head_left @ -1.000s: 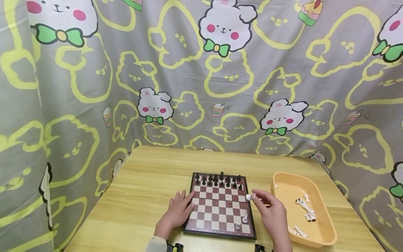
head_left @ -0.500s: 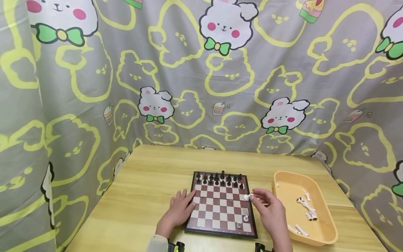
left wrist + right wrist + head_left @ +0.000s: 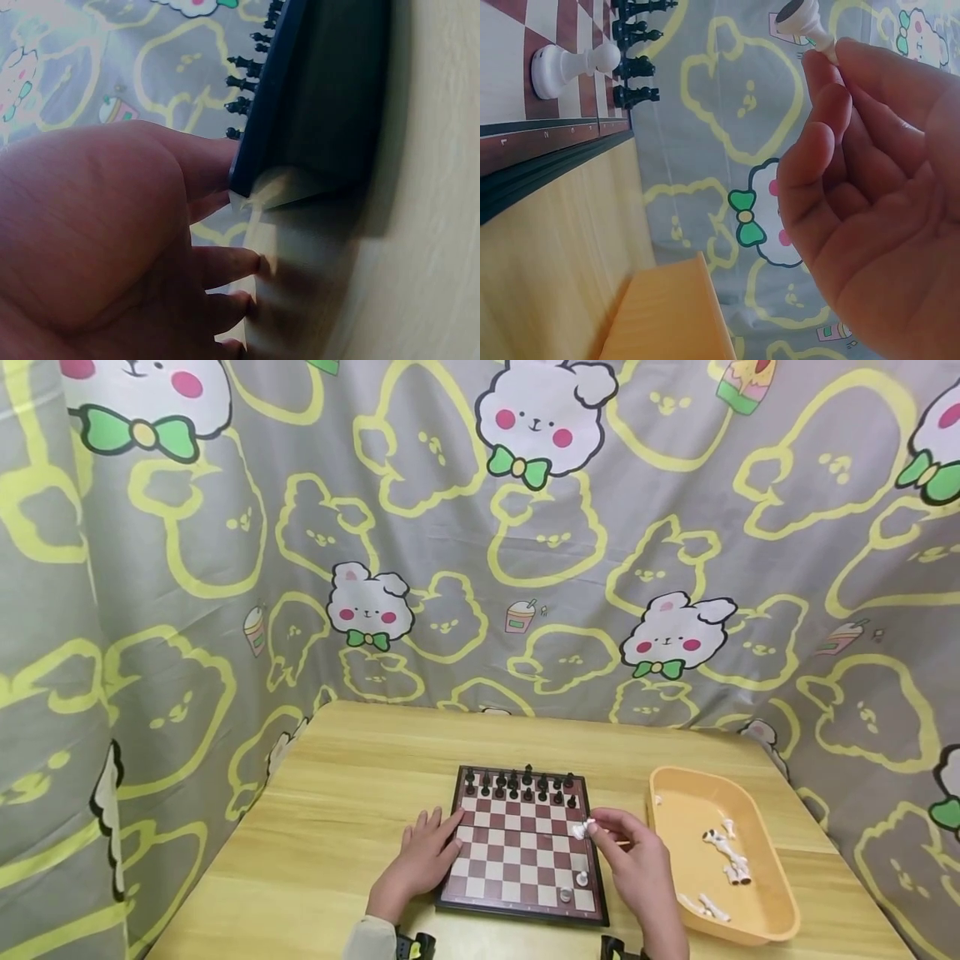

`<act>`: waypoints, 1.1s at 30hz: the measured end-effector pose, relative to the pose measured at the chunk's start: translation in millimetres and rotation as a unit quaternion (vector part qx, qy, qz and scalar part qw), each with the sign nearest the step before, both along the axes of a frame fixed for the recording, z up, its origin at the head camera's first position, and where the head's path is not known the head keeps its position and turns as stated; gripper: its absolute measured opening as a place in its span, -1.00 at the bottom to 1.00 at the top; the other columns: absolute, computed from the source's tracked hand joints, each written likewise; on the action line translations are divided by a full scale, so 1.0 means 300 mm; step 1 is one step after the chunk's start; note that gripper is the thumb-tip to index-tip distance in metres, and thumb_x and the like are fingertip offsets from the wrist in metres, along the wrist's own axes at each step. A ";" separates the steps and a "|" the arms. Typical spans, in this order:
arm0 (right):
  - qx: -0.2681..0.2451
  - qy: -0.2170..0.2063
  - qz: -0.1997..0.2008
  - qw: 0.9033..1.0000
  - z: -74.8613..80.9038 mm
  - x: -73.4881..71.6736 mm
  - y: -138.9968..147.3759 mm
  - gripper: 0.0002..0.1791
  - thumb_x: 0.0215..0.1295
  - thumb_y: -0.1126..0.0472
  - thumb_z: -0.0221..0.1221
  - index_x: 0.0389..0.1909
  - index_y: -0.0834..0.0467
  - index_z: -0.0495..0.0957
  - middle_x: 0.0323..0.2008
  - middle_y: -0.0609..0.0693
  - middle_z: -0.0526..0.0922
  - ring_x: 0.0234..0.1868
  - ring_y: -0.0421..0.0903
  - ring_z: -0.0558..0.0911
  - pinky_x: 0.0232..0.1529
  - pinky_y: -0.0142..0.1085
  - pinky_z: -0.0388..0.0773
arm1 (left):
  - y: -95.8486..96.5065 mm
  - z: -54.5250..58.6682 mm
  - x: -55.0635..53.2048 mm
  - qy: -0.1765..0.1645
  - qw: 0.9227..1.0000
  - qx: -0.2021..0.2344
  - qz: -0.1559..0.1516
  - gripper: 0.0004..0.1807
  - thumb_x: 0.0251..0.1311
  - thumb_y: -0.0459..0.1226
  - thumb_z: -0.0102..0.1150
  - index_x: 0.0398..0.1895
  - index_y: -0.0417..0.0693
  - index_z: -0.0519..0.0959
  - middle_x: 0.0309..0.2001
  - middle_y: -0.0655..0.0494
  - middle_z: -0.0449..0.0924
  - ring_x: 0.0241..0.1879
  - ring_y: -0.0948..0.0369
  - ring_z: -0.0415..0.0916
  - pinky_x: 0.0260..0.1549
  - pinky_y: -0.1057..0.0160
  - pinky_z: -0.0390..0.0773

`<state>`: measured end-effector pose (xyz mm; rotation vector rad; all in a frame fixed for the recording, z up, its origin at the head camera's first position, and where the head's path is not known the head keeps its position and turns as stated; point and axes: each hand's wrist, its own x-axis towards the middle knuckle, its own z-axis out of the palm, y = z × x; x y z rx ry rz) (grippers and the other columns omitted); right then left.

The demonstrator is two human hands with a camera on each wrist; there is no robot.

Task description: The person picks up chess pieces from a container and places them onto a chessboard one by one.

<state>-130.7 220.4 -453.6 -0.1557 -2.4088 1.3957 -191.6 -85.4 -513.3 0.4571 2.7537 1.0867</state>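
Note:
Between thumb and fingertips, my right hand (image 3: pixel 633 864) pinches a white chess piece (image 3: pixel 579 832) above the right edge of the chessboard (image 3: pixel 504 860). In the right wrist view the white chess piece (image 3: pixel 801 16) is tilted, its dark base facing away from the fingers; its top is hidden by them. My left hand (image 3: pixel 418 858) rests at the board's left edge with fingers spread, touching the rim. Black chess pieces (image 3: pixel 513 785) fill the two far rows. Near the front right corner stand a white pawn (image 3: pixel 582 878) and another white piece (image 3: pixel 566 894).
Right of the board, a yellow-orange tray (image 3: pixel 783 893) holds several white chess pieces (image 3: pixel 735 864), lying loose. All of this is on a wooden table (image 3: pixel 337 777). Behind it hangs a patterned grey curtain (image 3: pixel 450 552).
My right hand has shifted slightly left, bringing the pinched white chess piece further over the board. The left hand stays at the board's left edge.

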 end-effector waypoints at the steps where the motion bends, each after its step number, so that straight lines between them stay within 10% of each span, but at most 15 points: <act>1: 0.001 -0.001 0.002 1.000 -0.001 0.001 0.000 -0.79 0.35 0.27 0.37 -0.04 0.21 0.74 -0.17 0.03 0.79 -0.27 -0.30 0.62 -0.20 -0.44 0.61 | 0.000 -0.002 0.001 0.000 1.000 0.000 0.001 -0.44 0.56 -0.18 -0.03 0.55 -0.10 0.33 0.52 -0.54 0.06 0.53 -0.48 -0.19 0.42 -0.50 -0.26; 33: 0.009 -0.076 0.071 0.995 -0.031 -0.007 0.003 -0.89 0.30 0.34 0.37 -0.17 0.18 0.75 -0.34 -0.12 0.74 -0.30 -0.24 0.63 -0.21 -0.37 0.61 | 0.007 0.010 -0.006 -0.004 1.000 -0.002 0.002 -0.44 0.57 -0.17 -0.04 0.56 -0.09 0.32 0.53 -0.52 0.05 0.54 -0.48 -0.20 0.43 -0.49 -0.26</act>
